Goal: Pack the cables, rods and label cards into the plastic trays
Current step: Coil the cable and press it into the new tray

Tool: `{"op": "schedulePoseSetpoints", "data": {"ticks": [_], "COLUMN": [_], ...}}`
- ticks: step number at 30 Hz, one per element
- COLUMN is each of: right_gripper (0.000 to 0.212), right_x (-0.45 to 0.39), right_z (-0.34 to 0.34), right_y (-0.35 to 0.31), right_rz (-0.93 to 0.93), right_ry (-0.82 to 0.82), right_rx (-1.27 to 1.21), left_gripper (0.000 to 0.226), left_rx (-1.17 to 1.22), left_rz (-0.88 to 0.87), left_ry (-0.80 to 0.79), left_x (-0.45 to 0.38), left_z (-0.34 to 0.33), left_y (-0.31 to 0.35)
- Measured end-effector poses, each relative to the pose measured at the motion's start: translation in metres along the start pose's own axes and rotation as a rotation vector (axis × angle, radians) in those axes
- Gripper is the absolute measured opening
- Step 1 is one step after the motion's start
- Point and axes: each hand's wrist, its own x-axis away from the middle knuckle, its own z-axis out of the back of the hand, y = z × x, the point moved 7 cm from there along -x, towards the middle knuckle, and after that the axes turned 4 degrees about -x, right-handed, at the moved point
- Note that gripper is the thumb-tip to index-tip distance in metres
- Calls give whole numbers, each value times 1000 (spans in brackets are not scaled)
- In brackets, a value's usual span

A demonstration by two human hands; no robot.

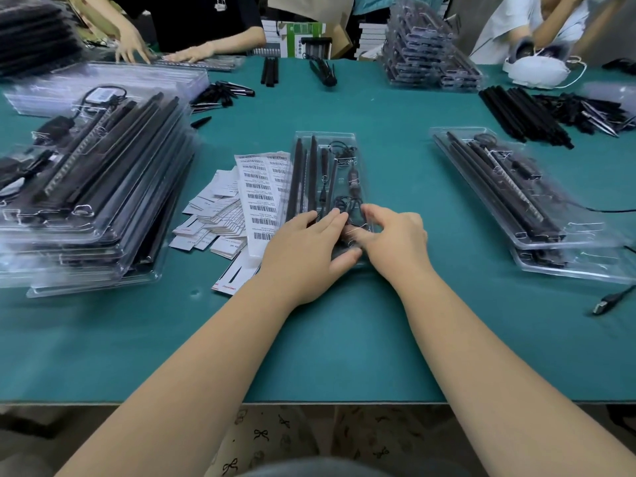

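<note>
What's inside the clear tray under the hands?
The tray holds long black rods and a black cable. The left hand and right hand cover its near end.

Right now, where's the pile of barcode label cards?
In the head view, the label cards lie on the green table, left of centre, between the tall stack of packed trays and the tray under both hands.

Two hands [303,249]; three tray stacks [86,187]
</note>
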Motion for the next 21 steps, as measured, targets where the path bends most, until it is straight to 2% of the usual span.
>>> {"op": "schedulePoseSetpoints", "data": {"ticks": [4, 7, 12, 15, 19, 21], "right_gripper": [35, 39, 61, 82, 61, 53], "right_x": [-1, -1, 2, 3, -4, -6], "right_z": [3, 2, 7, 5, 13, 15], "right_y": [-2, -4, -10, -5, 7, 7], "right_rz": [69, 145, 174, 126, 16, 2], "right_ry": [14, -44, -14, -109, -124, -82], "right_rx": [41, 176, 101, -50, -326, -345], "left_gripper": [70, 71, 71, 71, 73, 74], "left_rx": [-3, -32, -51, -52, -81, -94], "left_rz": [6, 2, 1, 0, -19, -23], "left_ry": [-21, -31, -34, -36, -72, -79], "left_x": [0, 0, 1, 1, -1, -2], "left_z": [-2, -3, -2, -2, -6, -7], "left_y": [-1, 0, 0, 0, 1, 1]}}
